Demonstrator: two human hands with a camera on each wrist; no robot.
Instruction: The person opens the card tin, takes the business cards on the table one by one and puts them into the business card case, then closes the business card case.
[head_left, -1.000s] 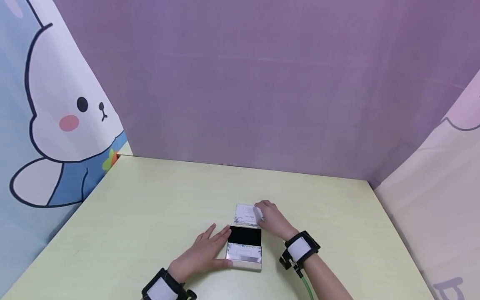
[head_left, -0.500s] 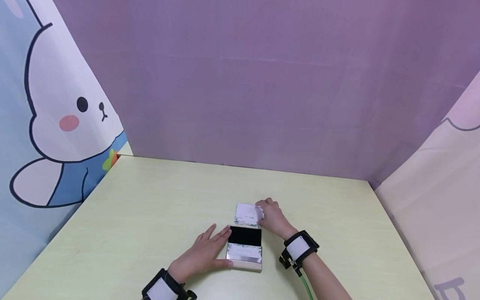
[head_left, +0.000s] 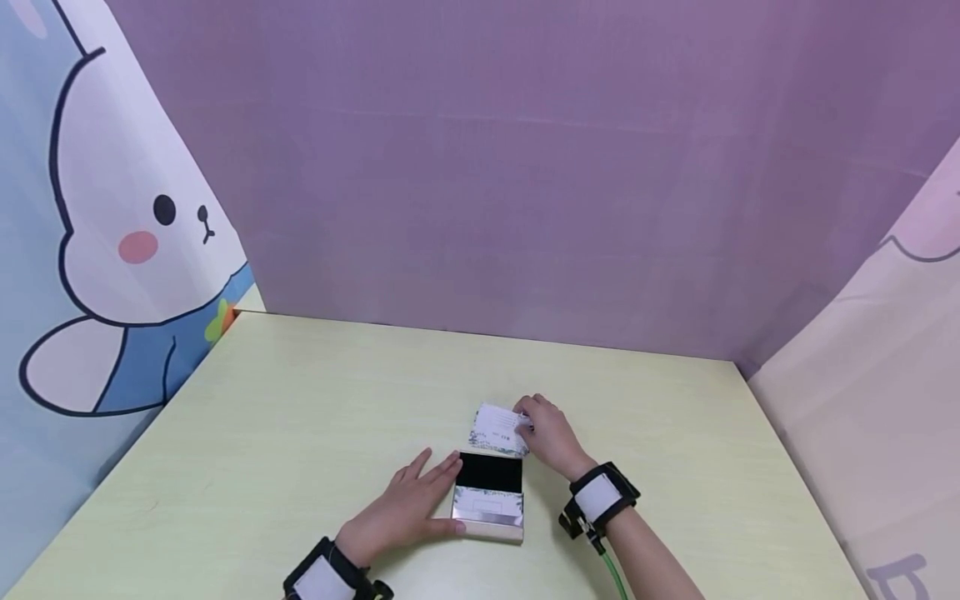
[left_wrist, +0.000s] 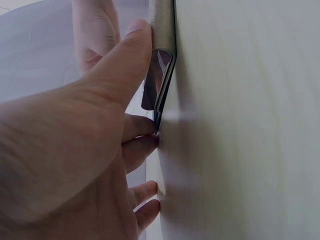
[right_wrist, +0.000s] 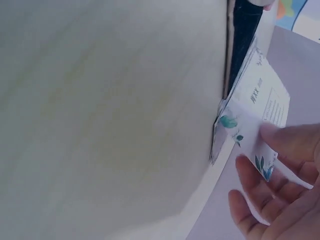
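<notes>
The right hand point(head_left: 550, 435) is pinching 1 white card point(head_left: 498, 425) by its right edge, thumb point(right_wrist: 292, 141) on the printed face and fingers point(right_wrist: 255, 176) curling beneath; the card is tilting up off a small stack point(right_wrist: 220, 134) of cards lying on the table point(head_left: 300, 417). The stack is sitting at 12 o'clock from an open case point(head_left: 489, 492), touching its far edge. The case is lying flat near the table's front edge, showing a black inside at 12 o'clock and a leaf-printed card at 6 o'clock.

The left hand point(head_left: 408, 504) is resting flat at 9 o'clock of the case, fingers straight and spread on the table, thumb point(left_wrist: 125, 70) pressing the case's near left corner point(left_wrist: 159, 95); it is gripping nothing.

A black-and-white wrist strap point(head_left: 600, 497) is sitting on the right forearm, with a green cable point(head_left: 615, 575) trailing toward 6 o'clock. A purple wall point(head_left: 525, 167) is standing at 12 o'clock, and a rabbit cartoon panel point(head_left: 112, 217) at 10 o'clock.
</notes>
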